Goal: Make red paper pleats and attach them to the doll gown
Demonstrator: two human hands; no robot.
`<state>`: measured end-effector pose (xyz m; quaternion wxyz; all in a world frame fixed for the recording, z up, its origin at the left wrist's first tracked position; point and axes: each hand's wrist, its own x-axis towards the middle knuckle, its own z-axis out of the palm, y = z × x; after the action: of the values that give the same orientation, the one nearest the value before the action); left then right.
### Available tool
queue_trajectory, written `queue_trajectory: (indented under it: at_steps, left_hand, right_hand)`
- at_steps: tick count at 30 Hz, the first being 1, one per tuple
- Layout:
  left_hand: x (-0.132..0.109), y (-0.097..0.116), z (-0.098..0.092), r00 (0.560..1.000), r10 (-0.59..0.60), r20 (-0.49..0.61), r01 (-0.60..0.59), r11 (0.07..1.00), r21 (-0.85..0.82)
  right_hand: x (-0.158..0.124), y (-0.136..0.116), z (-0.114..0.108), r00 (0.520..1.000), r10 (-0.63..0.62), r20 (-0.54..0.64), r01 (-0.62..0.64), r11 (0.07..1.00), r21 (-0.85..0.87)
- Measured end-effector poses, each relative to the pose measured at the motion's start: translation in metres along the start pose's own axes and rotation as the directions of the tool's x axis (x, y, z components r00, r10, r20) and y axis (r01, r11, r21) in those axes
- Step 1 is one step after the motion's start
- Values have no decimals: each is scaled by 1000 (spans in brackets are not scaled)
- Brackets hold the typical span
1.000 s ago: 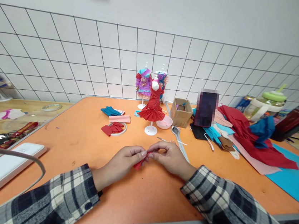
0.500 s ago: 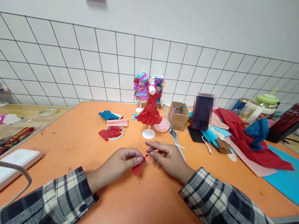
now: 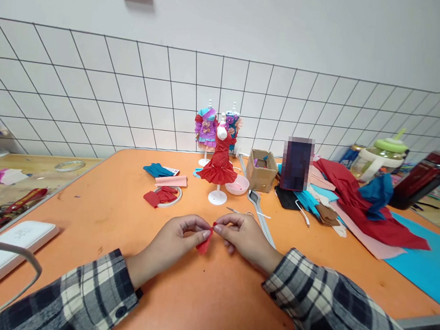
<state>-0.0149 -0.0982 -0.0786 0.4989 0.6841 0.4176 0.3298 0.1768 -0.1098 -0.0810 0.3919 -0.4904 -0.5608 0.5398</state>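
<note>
Between finger and thumb, my left hand (image 3: 180,240) pinches a small piece of red crepe paper (image 3: 203,246), gathered narrow at the top and flaring out below. At its narrow upper end, my right hand (image 3: 244,237) is closed, thumb and forefinger pinching the tip. Both hands are close together above the table. Just beyond them stands a small white dress form (image 3: 217,196) wearing a red pleated paper dress (image 3: 220,166). A thin pointed metal tool (image 3: 233,210) lies behind my right hand, its other end not clear.
On the orange table (image 3: 117,227), red scraps (image 3: 165,195) lie by a tape ring at left. Two more dressed forms, a pink bowl (image 3: 237,186), a cardboard box (image 3: 261,171) and a grey-handled tool (image 3: 262,220) are behind. Coloured paper (image 3: 426,268) and bottles fill the right. A white power strip (image 3: 6,262) sits left.
My right hand has moved slightly left and closed its thumb and forefinger on the top of the red paper. My left hand keeps its pinch. The view has shifted slightly.
</note>
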Motion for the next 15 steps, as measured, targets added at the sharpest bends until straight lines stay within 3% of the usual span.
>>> queue_trajectory:
  at_steps: [4,7,10,12,15]
  left_hand:
    - [1,1,0,994,-39,-99,37,999,-25]
    - [2,4,0,988,-76,-137,70,996,-49]
    - [1,5,0,989,-93,-112,88,995,-44]
    - [1,3,-1,991,-93,-99,87,994,-58]
    - [1,-2,-1,991,-128,-32,116,961,-251]
  right_hand:
    - [-1,2,2,998,-35,48,30,993,114]
    - [-1,6,4,994,-37,101,31,997,65]
    - [0,8,5,994,-4,107,3,1000,10]
    - [1,7,3,993,-10,116,3,998,59]
    - [1,6,-1,985,-18,171,-11,986,166]
